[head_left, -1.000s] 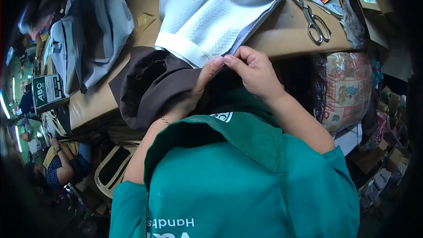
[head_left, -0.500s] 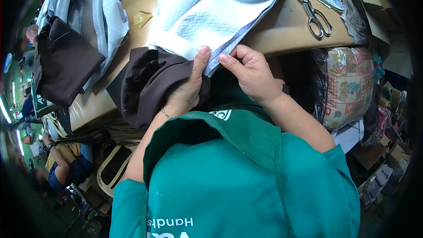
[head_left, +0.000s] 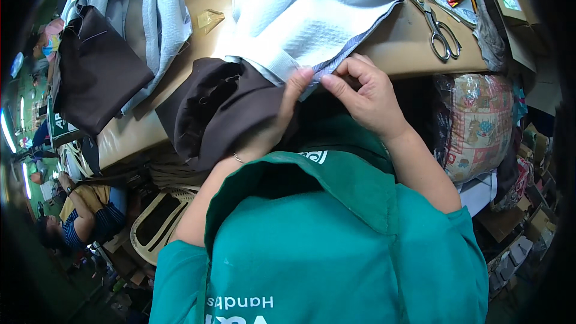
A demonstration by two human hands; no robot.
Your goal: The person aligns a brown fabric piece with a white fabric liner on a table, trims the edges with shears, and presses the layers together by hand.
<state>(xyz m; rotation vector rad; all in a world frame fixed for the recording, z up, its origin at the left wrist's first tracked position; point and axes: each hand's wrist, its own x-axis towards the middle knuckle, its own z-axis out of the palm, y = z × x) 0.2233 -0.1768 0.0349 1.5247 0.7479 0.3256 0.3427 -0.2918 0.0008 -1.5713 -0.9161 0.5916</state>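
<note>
A pale blue quilted fabric piece spreads over the tan table, with a striped blue strip along its right edge. Joined to or lying against its lower end is dark brown cloth, which hangs bunched over the table's near edge. My left hand pinches the fabric's near corner between its thumb and fingers; the fingers are hidden beneath the cloth. Just right of it, my right hand is closed on the striped edge, thumb against the forefinger.
Metal scissors lie on the table at right. More pale blue and brown cloth drapes over its left side. A plastic-wrapped patterned cushion stands below at right. A beige plastic chair and a seated person are at left.
The whole view has shifted, so things appear a little farther right. My left thumb now points up more over the corner, and my right hand has slid slightly along the striped edge.
</note>
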